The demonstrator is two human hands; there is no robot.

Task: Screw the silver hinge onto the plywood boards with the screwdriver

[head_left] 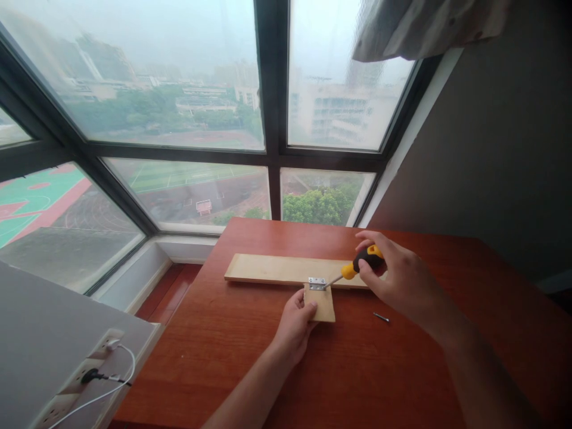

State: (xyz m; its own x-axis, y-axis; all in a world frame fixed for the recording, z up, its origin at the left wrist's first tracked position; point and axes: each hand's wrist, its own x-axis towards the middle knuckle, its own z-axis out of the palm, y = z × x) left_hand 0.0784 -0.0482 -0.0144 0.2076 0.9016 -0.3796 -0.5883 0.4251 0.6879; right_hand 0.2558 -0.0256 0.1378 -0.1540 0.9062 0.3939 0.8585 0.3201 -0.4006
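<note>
A long pale wooden board (272,269) lies across the far part of a reddish-brown table (250,357). A small wooden block (323,305) sits against its near edge, joined by a small metal hinge (317,283). My left hand (295,325) grips the small block by its left side. My right hand (397,275) holds a yellow and black screwdriver (361,263), its tip resting on the hinge.
A loose screw (381,317) lies on the table to the right of the block. A power strip (75,381) with a white cable plugged in sits on a grey surface at lower left. Large windows rise behind the table, a dark wall at right.
</note>
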